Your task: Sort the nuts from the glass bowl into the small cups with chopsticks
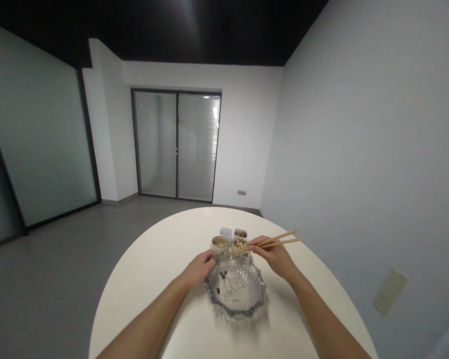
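A clear glass bowl [260,294] with a scalloped rim stands on the round table, a few small dark red pieces lying inside it. My left hand [199,268] grips its left far rim, fingers curled over the edge. In my right hand [277,258] is a pair of wooden chopsticks [287,241], their tips slanting left over the bowl's far rim. Whether the tips pinch anything is too small to tell. Just beyond the bowl sit a cup of pale pieces [220,243], a cup of round beige nuts [240,245], a cup of brown pieces [241,234] and a white cup [226,232].
The cream round table [142,279] has its curved edge on the left, far side and right. A white wall [359,149] rises close on the right. Farther off are glass doors [177,144] and a frosted glass partition [41,134] beside the grey floor [78,249].
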Demonstrator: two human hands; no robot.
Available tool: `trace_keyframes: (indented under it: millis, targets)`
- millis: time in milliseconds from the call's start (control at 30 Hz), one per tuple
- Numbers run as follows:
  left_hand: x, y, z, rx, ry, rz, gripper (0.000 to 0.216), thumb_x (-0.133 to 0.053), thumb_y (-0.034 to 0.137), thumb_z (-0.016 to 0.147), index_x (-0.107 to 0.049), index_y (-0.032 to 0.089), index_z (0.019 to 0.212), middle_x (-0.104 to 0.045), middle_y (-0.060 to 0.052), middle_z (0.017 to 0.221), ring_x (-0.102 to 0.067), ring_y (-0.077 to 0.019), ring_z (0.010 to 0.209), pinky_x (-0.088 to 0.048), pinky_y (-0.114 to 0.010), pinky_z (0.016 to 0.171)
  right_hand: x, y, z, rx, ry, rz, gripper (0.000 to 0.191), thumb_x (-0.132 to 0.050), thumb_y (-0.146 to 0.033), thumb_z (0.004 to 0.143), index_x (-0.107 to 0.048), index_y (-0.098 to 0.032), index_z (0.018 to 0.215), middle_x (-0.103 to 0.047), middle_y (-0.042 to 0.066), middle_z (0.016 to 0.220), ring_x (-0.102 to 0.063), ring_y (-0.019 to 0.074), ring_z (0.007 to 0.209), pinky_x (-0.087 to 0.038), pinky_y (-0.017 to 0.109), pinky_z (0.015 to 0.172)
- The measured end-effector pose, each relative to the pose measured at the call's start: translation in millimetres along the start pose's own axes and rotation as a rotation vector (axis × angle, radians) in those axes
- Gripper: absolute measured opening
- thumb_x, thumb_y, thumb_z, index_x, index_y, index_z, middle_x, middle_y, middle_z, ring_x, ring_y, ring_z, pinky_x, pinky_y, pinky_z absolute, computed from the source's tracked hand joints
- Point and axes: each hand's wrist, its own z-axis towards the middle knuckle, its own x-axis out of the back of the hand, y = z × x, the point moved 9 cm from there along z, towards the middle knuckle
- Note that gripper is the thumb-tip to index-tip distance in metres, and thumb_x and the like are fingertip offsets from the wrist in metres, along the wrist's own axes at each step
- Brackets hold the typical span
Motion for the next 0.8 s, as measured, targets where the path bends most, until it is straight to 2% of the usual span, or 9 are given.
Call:
trace_keyframes:
  millis: [100,267,500,800]
  targets:
    - [-1.3,-1.3,0.4,-0.003,-0.005,-0.033,0.025,-0.046,0.031,0.081,-0.062,0.015,0.090,-0.064,-0.002,0.086,-0.055,-0.0188,0.082,-0.039,-0.027,0.070,-14.6,-5.1,-9.1,-0.027,-0.125,-0.042,0.023,-0.075,-0.041,0.077,-0.074,-0.019,0.085,-0.076,0.005,0.083,-0.070,0.0234,0.082,-0.055,0.035,0.076]
    - [-0.1,-0.2,0.6,-0.028,0.007,-0.035,0.024,-0.047,0.030,0.081,-0.063,0.016,0.091,-0.066,-0.003,0.090,-0.056,-0.0196,0.085,-0.040,-0.028,0.075,-35.3,-13.8,-14.4,0.003,-0.210,-0.109,0.021,-0.073,-0.040,0.080,-0.075,-0.019,0.084,-0.075,0.006,0.084,-0.069,0.0234,0.081,-0.055,0.035,0.075]
    - [1.3,4.4,0.3,-0.035,0.006,-0.015,0.024,-0.046,0.027,0.078,-0.063,0.015,0.090,-0.067,-0.004,0.093,-0.057,-0.0210,0.088,-0.041,-0.029,0.078,-47.0,-17.7,-18.7,0.051,-0.270,-0.127,0.022,-0.071,-0.041,0.082,-0.074,-0.020,0.087,-0.074,0.005,0.085,-0.069,0.0225,0.081,-0.054,0.034,0.075]
    - [0.7,3.0,-0.1,-0.037,0.000,-0.010,0.024,-0.046,0.027,0.078,-0.063,0.015,0.090,-0.066,-0.004,0.091,-0.056,-0.0204,0.088,-0.041,-0.028,0.077,-53.3,-17.4,-21.6,0.100,-0.281,-0.154,0.023,-0.070,-0.042,0.083,-0.073,-0.019,0.089,-0.073,0.006,0.085,-0.069,0.0221,0.080,-0.055,0.033,0.074]
